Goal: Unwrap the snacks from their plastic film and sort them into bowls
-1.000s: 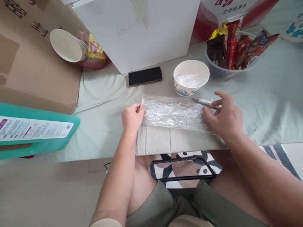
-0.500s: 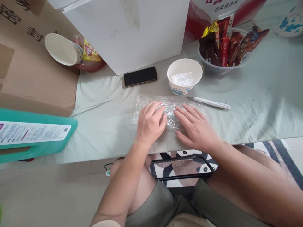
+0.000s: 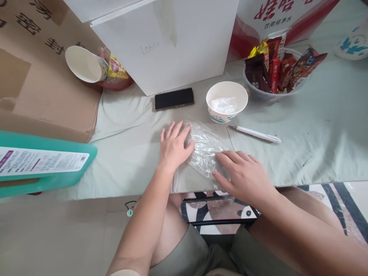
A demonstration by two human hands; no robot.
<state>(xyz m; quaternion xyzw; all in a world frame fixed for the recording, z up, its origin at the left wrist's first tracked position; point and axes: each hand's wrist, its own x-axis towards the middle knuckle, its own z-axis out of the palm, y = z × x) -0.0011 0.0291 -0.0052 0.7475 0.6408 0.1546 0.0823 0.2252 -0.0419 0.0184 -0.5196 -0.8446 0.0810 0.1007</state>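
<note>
A clear, crinkled plastic bag [image 3: 202, 147] lies slantwise on the pale green cloth between my hands. My left hand [image 3: 174, 147] rests with spread fingers on the cloth at the bag's left edge, thumb and fingertips touching it. On the bag's lower right side lies my right hand [image 3: 244, 174], its fingers stretched out and partly covering the plastic. Just beyond the bag stands a paper bowl [image 3: 214, 115] with crumpled clear plastic [image 3: 225, 105] inside. A white pen-shaped tool [image 3: 255, 134] lies to the right, its tip towards the bowl.
A black phone [image 3: 174, 99] lies before a white box [image 3: 172, 57]. At the back right is a plastic tub [image 3: 264, 92] of wrapped snacks. A cardboard box [image 3: 57, 103] and a green container [image 3: 83, 161] stand left. The table's front edge runs close below my hands.
The plastic bag has turned from lying crosswise to slanting down to the right. My left hand has shifted slightly left with fingers more spread; my right hand has come nearer the table edge.
</note>
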